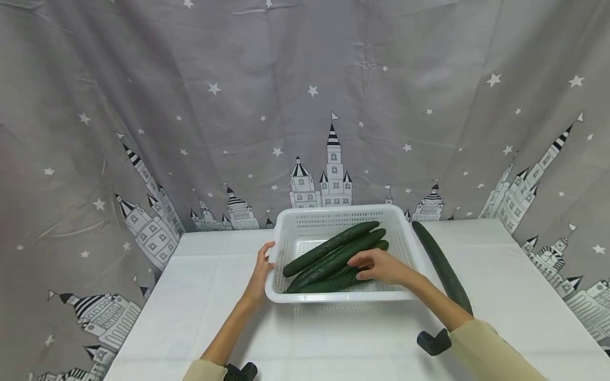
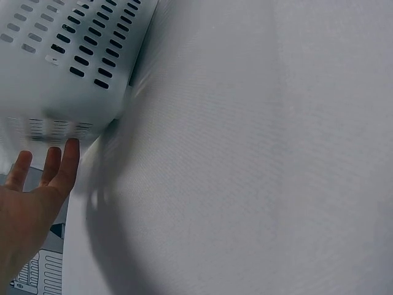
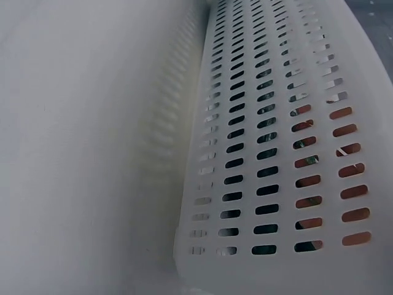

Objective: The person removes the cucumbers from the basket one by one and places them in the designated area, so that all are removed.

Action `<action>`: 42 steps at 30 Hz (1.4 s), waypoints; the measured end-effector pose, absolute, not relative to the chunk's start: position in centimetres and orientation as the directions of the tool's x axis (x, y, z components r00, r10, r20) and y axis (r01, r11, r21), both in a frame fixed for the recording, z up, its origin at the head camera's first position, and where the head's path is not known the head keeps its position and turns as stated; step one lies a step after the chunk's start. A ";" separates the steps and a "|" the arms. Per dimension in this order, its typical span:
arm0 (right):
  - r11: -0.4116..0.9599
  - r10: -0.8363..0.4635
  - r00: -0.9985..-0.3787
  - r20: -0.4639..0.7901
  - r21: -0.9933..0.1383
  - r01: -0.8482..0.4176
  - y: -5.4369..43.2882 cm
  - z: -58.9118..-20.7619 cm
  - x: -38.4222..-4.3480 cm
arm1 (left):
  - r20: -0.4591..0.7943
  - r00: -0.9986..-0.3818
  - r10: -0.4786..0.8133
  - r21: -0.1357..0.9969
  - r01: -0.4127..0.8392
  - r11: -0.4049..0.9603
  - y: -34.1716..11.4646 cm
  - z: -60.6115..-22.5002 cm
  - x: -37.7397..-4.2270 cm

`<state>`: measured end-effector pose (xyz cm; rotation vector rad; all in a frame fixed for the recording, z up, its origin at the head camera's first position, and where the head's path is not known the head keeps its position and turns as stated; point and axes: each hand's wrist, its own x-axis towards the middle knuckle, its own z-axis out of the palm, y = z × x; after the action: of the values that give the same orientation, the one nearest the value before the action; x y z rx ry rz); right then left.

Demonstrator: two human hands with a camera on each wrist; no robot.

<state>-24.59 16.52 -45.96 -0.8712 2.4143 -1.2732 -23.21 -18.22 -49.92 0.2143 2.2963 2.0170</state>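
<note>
A white perforated plastic basket (image 1: 340, 297) holds several long dark green cucumbers (image 1: 329, 248), lying side by side on a slant. My left hand (image 1: 259, 272) is at the basket's left side. In the left wrist view, the fingers (image 2: 70, 166) of that hand reach up to the basket wall (image 2: 55, 92), held nearly straight. Over the cucumbers, inside the basket, is my right hand (image 1: 383, 267), with fingers loosely bent and a gap between thumb and fingers. Through the slots of the basket wall (image 3: 344, 270), the right wrist view shows only parts of that hand.
One more cucumber (image 1: 443, 264) lies on the white table (image 1: 200, 286), just right of the basket, partly behind my right forearm. A grey curtain (image 1: 267, 69) with stars and castles hangs behind the table.
</note>
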 end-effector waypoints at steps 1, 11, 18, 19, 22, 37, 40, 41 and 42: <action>0.440 -0.630 -0.776 0.030 -0.809 -0.389 16.4 -46.0 -24.7 | 0.033 -0.987 0.155 0.990 0.053 0.128 -18.2 -49.9 -23.2; 0.543 -0.683 -0.728 -0.058 -0.707 -0.453 15.1 -46.3 -25.9 | 0.039 -0.988 0.149 0.990 0.059 0.130 -18.4 -49.8 -23.0; 0.600 -0.698 -0.706 -0.118 -0.635 -0.487 14.4 -46.3 -26.1 | 0.035 -0.988 0.149 0.991 0.053 0.121 -18.4 -49.8 -22.9; 0.602 -0.702 -0.703 -0.116 -0.624 -0.498 14.3 -46.3 -26.1 | 0.036 -0.988 0.151 0.991 0.054 0.120 -18.4 -49.8 -22.9; 0.597 -0.717 -0.688 -0.110 -0.606 -0.525 14.2 -46.3 -26.0 | 0.042 -0.987 0.155 0.991 0.061 0.118 -18.5 -49.8 -22.9; 0.575 -0.757 -0.650 -0.065 -0.540 -0.615 14.8 -45.8 -25.1 | 0.041 -0.985 0.167 0.992 0.060 0.107 -18.2 -50.1 -23.3; 0.580 -0.751 -0.657 -0.061 -0.536 -0.613 14.9 -45.6 -24.9 | 0.048 -0.985 0.164 0.992 0.065 0.104 -18.1 -50.0 -23.3; 0.582 -0.749 -0.660 -0.060 -0.537 -0.611 14.9 -45.5 -24.9 | 0.048 -0.986 0.162 0.992 0.065 0.104 -18.1 -50.0 -23.3; 0.582 -0.748 -0.662 -0.056 -0.534 -0.613 14.9 -45.5 -24.8 | 0.051 -0.985 0.165 0.993 0.068 0.099 -18.1 -50.0 -23.3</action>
<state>-24.82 14.91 -45.48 -1.1190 2.5395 -0.7018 -23.27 -18.11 -50.00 0.2410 2.2737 2.0465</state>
